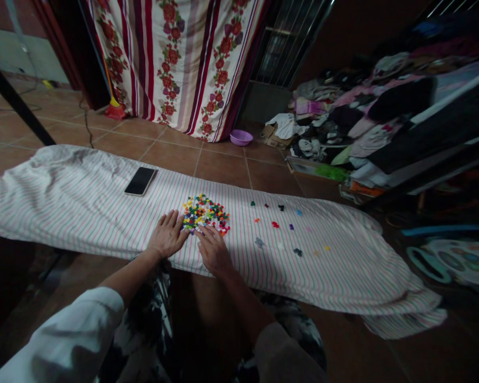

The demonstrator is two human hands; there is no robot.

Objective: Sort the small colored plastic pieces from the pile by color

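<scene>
A heap of small multicoloured pieces, like beads, lies on a striped cloth. My left hand rests flat at the heap's left edge, fingers stretched out. At its near edge, my right hand touches the pieces with its fingers extended and slightly bent; I see nothing held in it. To the right of the heap, small groups sorted by colour sit apart, among them red pieces, black pieces, dark grey pieces and light grey pieces.
A phone lies on the cloth at the left. Beyond the cloth are a floral curtain, a purple basin and a red broom on the tiled floor. A large pile of clothes fills the right.
</scene>
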